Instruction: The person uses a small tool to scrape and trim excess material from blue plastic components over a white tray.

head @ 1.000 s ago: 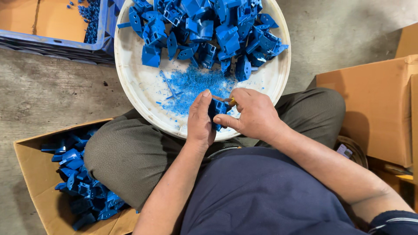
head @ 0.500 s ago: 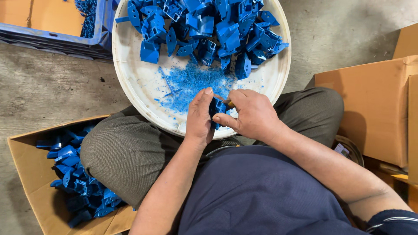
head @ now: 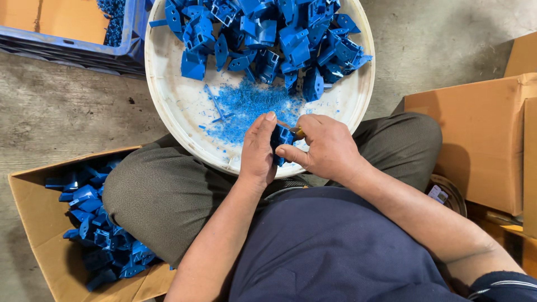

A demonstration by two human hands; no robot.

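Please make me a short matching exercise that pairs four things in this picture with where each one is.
Things:
1. blue part
2. shavings
3. white basin
4. open box

Places:
A. on the person's lap
B. on the floor by the person's left knee, holding blue parts
C. between the left hand and right hand
D. in a loose pile on the basin's floor

Pairs: 1-C, 2-D, 3-A, 4-B

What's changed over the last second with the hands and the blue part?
Little. Both hands keep the same blue part gripped over the white basin's near rim; the left fingers straightened slightly along it. The piled parts, shavings and box stayed put.
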